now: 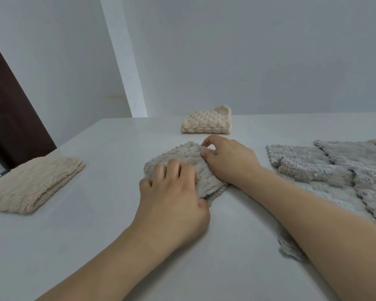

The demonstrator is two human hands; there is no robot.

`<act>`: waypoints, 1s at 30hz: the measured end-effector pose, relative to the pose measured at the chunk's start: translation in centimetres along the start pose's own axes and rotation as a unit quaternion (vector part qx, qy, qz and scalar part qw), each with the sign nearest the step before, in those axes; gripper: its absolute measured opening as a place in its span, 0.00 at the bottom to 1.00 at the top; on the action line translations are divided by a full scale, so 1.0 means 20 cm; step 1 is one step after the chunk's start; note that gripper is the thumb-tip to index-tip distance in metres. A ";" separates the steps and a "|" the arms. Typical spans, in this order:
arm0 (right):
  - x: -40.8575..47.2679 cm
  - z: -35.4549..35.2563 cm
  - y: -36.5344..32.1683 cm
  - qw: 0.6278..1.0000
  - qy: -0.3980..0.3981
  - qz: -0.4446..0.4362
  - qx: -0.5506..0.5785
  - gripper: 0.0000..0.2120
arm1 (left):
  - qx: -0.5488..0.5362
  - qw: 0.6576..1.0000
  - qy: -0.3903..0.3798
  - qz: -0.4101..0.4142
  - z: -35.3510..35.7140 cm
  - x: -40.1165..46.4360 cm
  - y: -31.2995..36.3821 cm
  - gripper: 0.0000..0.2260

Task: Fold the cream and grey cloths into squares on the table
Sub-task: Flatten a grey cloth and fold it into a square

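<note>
A small grey-beige cloth (pixel 183 156), folded into a compact bundle, lies at the middle of the white table (pixel 109 224). My left hand (pixel 174 192) rests on its near left part with fingers curled over the fabric, thumb against the near edge. My right hand (pixel 228 158) pinches the bundle's far right corner between thumb and fingers. A folded cream cloth (pixel 206 122) sits behind them near the wall. Another folded cream cloth (pixel 30 183) lies at the left table edge.
A pile of several unfolded grey cloths (pixel 334 170) spreads over the right side of the table, partly under my right forearm. A white wall stands behind the table. A dark brown panel (pixel 7 118) shows beyond the left edge.
</note>
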State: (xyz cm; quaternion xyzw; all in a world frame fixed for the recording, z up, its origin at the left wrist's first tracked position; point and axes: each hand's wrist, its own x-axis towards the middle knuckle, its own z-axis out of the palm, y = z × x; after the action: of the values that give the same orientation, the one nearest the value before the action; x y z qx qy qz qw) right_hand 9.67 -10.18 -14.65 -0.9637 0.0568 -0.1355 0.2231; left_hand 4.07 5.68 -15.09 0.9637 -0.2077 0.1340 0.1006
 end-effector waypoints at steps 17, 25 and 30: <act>-0.02 0.00 -0.01 1.000 0.004 -0.006 -0.006 0.14 | -0.063 0.969 -0.239 -0.025 -0.09 0.06 -0.04 0.14; -0.01 0.00 0.00 1.000 0.007 -0.008 -0.001 0.13 | -0.122 0.974 -0.184 -0.055 -0.09 0.14 -0.08 0.12; -0.01 0.00 0.01 1.000 0.013 -0.006 0.006 0.14 | -0.070 0.975 -0.210 -0.015 -0.07 0.11 -0.11 0.09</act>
State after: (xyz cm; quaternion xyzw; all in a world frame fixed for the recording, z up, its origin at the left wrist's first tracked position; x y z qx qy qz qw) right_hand 9.37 -10.25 -14.75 -0.9607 0.0533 -0.1494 0.2278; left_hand 6.68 7.10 -13.44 0.9639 -0.2187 -0.0877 0.1238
